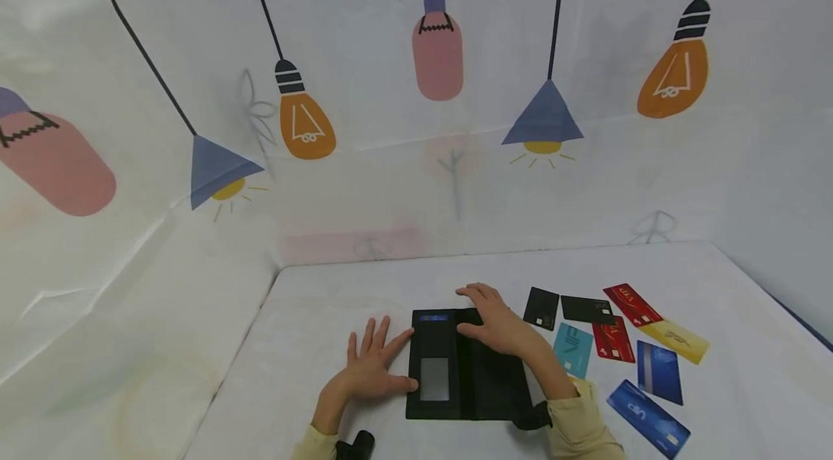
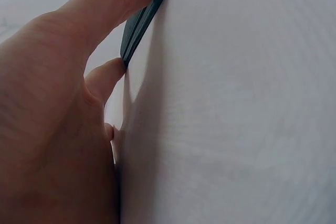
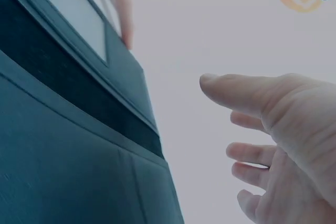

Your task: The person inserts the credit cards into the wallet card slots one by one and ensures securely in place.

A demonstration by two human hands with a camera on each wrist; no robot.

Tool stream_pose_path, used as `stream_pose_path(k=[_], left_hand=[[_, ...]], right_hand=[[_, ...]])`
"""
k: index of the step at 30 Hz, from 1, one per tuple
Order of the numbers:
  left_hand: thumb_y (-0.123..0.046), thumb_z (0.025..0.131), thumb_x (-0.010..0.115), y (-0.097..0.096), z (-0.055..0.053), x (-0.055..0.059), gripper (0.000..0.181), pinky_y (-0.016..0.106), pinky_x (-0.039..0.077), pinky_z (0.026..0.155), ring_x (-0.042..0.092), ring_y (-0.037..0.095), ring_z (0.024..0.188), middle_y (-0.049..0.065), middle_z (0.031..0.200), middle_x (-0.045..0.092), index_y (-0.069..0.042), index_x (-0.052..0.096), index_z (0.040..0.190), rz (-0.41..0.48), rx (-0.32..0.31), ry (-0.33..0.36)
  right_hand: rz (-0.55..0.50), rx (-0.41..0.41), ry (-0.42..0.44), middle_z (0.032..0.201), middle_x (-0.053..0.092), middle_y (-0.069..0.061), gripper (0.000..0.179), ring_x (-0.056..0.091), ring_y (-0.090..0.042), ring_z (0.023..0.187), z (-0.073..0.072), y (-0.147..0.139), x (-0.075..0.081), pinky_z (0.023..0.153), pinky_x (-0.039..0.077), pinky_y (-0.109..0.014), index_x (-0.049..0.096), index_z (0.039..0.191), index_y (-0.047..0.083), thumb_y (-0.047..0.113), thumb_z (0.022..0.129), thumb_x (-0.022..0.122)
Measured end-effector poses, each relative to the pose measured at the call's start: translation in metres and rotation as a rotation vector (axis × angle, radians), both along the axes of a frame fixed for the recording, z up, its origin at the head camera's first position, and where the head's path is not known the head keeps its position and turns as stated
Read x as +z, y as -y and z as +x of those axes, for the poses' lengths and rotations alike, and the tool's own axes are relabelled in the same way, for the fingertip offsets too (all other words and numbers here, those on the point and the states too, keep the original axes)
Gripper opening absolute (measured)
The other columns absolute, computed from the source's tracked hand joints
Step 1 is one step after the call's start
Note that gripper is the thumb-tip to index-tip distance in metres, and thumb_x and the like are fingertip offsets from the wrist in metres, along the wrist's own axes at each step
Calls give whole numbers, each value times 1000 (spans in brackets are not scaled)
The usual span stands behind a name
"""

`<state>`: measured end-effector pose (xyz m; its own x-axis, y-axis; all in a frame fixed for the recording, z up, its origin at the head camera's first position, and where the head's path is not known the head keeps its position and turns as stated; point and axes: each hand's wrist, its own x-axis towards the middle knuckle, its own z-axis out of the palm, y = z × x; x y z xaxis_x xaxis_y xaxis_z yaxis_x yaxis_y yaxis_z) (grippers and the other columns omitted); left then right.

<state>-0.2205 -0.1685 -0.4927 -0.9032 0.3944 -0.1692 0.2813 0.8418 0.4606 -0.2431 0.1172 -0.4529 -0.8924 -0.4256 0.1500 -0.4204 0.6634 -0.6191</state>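
A black wallet [image 1: 497, 389] lies unfolded on the white table, with a clear window [image 1: 434, 379] in its left half and a small blue strip [image 1: 434, 317] near the top of that half. My left hand [image 1: 367, 372] is spread beside it, thumb and index fingertip on its left edge. In the left wrist view those two digits meet the edge of the wallet [image 2: 139, 30]. My right hand [image 1: 497, 326] is over the top of the right half in the head view. The right wrist view shows its fingers apart and loosely extended, holding nothing, beside the wallet [image 3: 63, 182].
Several cards lie scattered to the right: black [image 1: 541, 308], teal [image 1: 573, 349], red [image 1: 614, 339], yellow [image 1: 677, 339] and blue [image 1: 647, 418] ones, some overlapping. Part of a yellow card [image 1: 581, 384] shows by the right sleeve. A white sheet with printed lamps [image 1: 545, 116] hangs behind the table.
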Motion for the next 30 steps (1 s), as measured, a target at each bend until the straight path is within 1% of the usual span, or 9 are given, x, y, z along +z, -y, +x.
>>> stream_pose_path(k=[3,7,12,15,20,26,30], left_hand=[[-63,79,70,2,0,-1,89,69,-11,112,-8,42,151,17,166,4,-31,34,154,17,-5,-4],[-62,80,70,4,2,2,89,69,-10,112,-7,42,151,18,166,4,-31,33,155,14,-9,-5],[-61,80,70,3,2,5,89,69,-9,112,-7,42,151,18,166,4,-30,33,155,6,-13,-8],[-61,81,71,2,2,5,88,69,-9,112,-7,42,151,18,166,4,-30,33,155,14,-20,-7],[-59,81,71,1,3,8,88,69,-10,112,-7,43,150,19,165,4,-28,34,154,24,-17,5],[-59,81,71,0,4,8,88,69,-9,112,-7,43,150,18,166,3,-29,34,155,16,-15,6],[-58,81,71,1,4,8,88,69,-10,112,-8,43,151,18,166,3,-28,34,154,20,-13,11]], right_hand=[[-14,-18,0,149,36,-24,57,32,-43,139,-1,-10,2,108,35,-61,43,144,2,23,96,66],[-15,-47,-3,148,40,-24,55,35,-44,137,-8,-23,0,107,36,-61,41,146,3,23,98,62],[-16,-119,-36,146,44,-25,55,39,-44,136,-13,-41,-3,106,37,-62,42,146,3,20,98,62],[-47,-166,-39,146,44,-26,56,38,-46,136,-12,-54,-3,106,36,-64,41,146,1,18,97,63],[-107,-222,-20,145,44,-29,59,37,-49,136,-13,-80,-2,105,34,-67,37,148,0,18,98,62],[-92,-299,21,147,39,-32,64,30,-53,138,-13,-107,-9,106,29,-71,32,150,-1,22,98,61],[-66,-321,35,149,36,-33,69,28,-54,138,-11,-116,-12,105,27,-72,31,151,-1,26,96,63]])
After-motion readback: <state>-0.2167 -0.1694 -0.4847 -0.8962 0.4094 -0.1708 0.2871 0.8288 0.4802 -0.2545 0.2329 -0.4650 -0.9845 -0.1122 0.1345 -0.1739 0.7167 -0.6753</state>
